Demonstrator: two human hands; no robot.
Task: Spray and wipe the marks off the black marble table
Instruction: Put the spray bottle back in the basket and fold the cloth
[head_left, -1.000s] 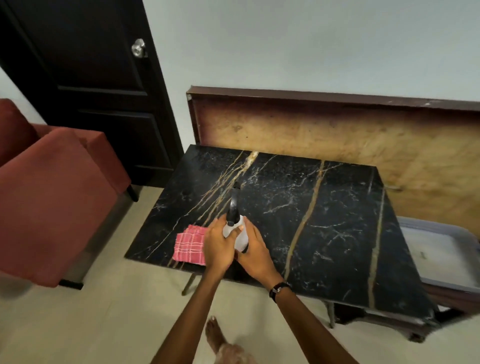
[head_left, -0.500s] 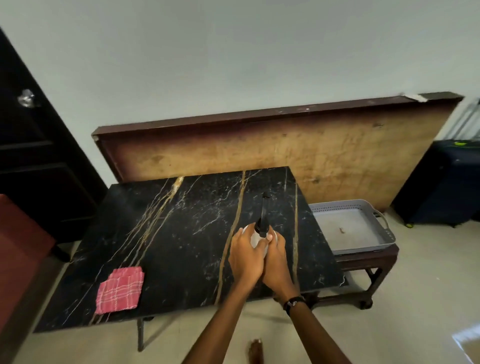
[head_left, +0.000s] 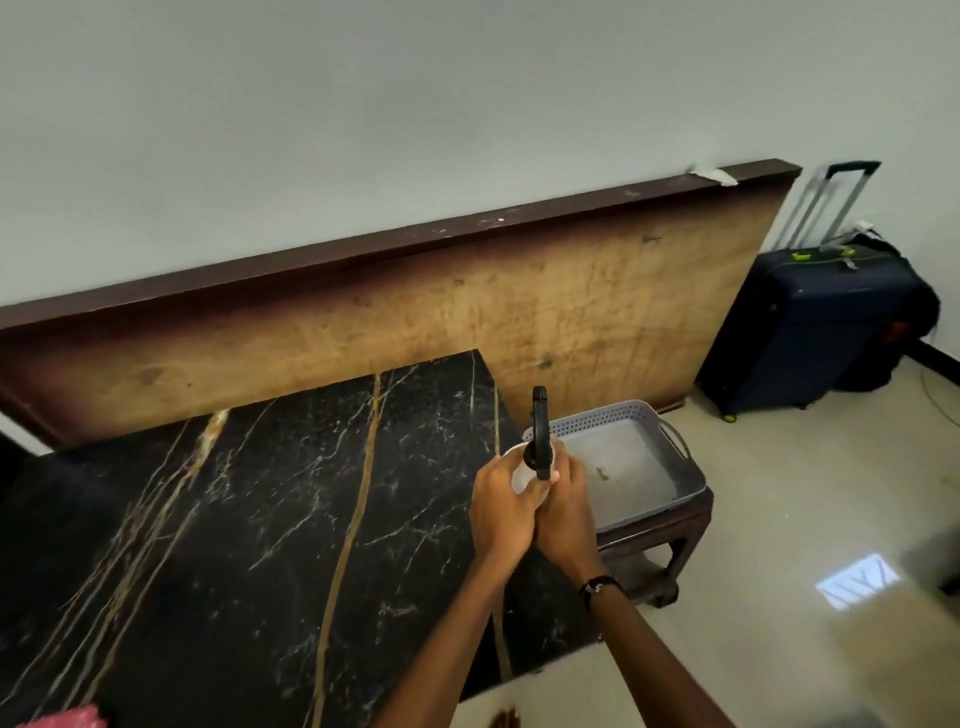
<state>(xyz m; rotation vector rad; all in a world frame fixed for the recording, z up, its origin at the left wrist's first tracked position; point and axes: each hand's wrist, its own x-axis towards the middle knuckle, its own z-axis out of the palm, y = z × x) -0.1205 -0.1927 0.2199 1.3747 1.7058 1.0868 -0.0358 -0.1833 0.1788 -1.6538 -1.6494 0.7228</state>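
Observation:
The black marble table (head_left: 249, 530) with gold and white veins fills the lower left of the head view. A spray bottle (head_left: 539, 441) with a white body and black nozzle is held upright over the table's right edge. My left hand (head_left: 501, 506) and my right hand (head_left: 566, 512) are both wrapped around it, pressed together. The nozzle points away from me. A pink checked cloth (head_left: 67, 719) lies on the table at the bottom left corner, mostly cut off.
A grey perforated tray (head_left: 649, 452) sits on a low dark wooden stool (head_left: 670, 530) right of the table. A large wooden board (head_left: 363, 322) leans against the wall behind. A dark blue suitcase (head_left: 815, 327) stands at the far right. Pale tiled floor lies on the right.
The view has swung to the right. My hands carried the spray bottle from near the cloth at the left edge to the table's right edge. The door and red chair left the view.

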